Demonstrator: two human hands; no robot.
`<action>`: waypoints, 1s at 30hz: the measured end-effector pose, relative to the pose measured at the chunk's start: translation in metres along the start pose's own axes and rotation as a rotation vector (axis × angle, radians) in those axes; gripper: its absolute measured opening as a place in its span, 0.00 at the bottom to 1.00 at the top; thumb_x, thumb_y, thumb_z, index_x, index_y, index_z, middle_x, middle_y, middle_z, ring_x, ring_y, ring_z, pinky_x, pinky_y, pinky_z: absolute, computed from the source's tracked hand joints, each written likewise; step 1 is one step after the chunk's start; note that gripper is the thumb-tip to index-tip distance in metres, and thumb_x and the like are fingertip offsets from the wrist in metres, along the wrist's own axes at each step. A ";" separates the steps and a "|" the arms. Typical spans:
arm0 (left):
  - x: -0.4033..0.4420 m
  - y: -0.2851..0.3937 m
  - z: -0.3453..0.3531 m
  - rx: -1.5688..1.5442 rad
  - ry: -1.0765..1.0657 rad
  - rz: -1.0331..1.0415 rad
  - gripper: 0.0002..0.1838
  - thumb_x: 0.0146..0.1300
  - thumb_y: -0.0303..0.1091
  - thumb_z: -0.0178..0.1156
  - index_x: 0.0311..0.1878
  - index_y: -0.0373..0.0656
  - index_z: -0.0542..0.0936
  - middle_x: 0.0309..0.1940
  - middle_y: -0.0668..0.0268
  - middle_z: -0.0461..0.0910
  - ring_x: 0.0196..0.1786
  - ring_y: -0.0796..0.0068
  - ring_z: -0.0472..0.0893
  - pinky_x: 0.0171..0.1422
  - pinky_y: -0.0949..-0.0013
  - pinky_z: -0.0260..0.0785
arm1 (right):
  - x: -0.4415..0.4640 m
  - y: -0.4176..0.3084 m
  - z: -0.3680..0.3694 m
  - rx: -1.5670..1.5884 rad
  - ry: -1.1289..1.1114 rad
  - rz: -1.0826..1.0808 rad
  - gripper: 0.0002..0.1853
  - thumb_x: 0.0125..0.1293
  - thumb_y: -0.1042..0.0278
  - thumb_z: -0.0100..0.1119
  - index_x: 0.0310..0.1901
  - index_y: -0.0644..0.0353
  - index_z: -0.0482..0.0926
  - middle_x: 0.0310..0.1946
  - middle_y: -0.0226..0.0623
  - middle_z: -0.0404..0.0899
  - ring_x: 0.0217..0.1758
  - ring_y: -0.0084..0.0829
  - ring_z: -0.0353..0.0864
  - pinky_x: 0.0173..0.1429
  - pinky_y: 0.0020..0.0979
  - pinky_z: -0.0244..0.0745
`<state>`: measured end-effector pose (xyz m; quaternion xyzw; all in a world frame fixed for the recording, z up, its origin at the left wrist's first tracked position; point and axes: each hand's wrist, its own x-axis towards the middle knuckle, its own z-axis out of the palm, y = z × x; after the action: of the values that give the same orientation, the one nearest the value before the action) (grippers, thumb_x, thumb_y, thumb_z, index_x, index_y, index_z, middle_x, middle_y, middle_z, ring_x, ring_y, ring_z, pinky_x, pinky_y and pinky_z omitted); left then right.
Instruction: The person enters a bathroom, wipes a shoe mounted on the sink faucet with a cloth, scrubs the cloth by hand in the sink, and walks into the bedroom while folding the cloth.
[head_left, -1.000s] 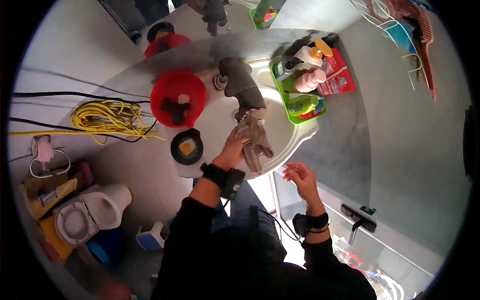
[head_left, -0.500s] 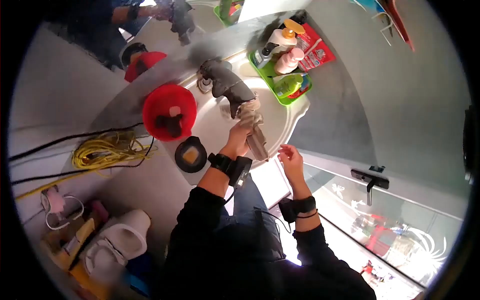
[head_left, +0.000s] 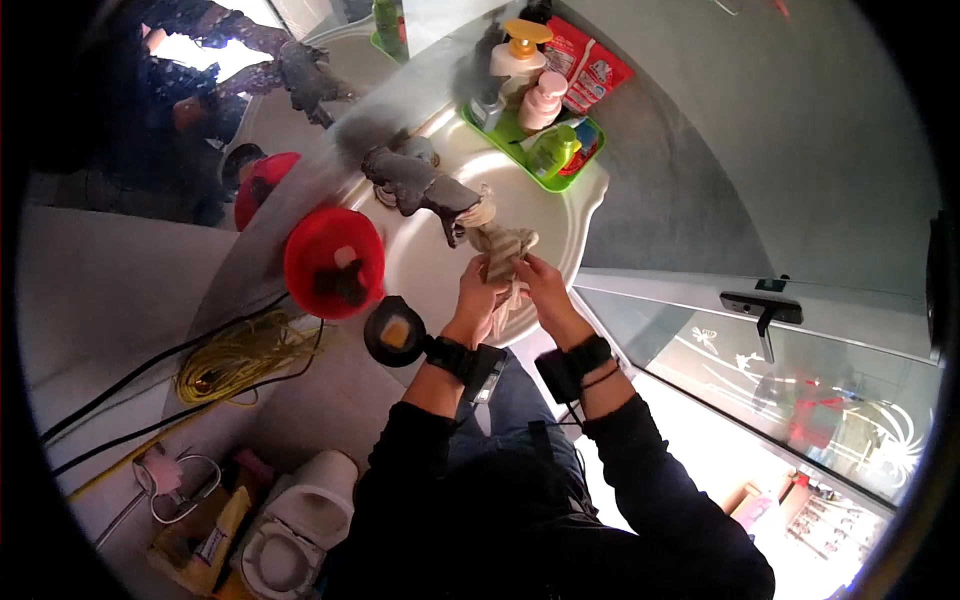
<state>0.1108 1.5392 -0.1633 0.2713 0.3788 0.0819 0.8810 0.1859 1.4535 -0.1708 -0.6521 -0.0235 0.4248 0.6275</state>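
Observation:
A striped beige cloth [head_left: 503, 245] hangs over the white washbasin [head_left: 418, 262], its loose end dangling below my hands. My left hand [head_left: 479, 292] is closed around the cloth's left side. From the right, my right hand [head_left: 543, 286] pinches the same cloth. The cloth's upper end touches a dark grey, wrinkled covering [head_left: 415, 186] over what looks like the tap; the tap itself is hidden. Whether the two pieces are joined I cannot tell.
Left of the basin stands a red basin [head_left: 300, 262] with dark cloth inside, beside a black dish [head_left: 383, 342] holding a yellowish piece. A green tray [head_left: 590, 165] carries pump bottles. Yellow cable [head_left: 235, 360] lies left, above a toilet [head_left: 320, 500]. A door handle [head_left: 763, 312] is right.
My right hand, open and apart before, has come left and taken hold of the cloth. The cloth is now bunched between both hands. The whole view has shifted slightly.

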 end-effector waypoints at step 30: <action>0.045 -0.002 -0.027 -0.291 -0.126 -0.146 0.16 0.58 0.38 0.46 0.47 0.41 0.67 0.41 0.64 0.70 0.41 0.72 0.72 0.46 0.69 0.65 | 0.009 -0.018 -0.006 0.511 -0.211 0.128 0.14 0.55 0.73 0.45 0.45 0.65 0.66 0.38 0.34 0.71 0.42 0.27 0.69 0.46 0.28 0.65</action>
<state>0.1226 1.5640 -0.2075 0.1173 0.3256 0.0545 0.9366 0.2044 1.4577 -0.1609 -0.4252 0.0604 0.5212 0.7375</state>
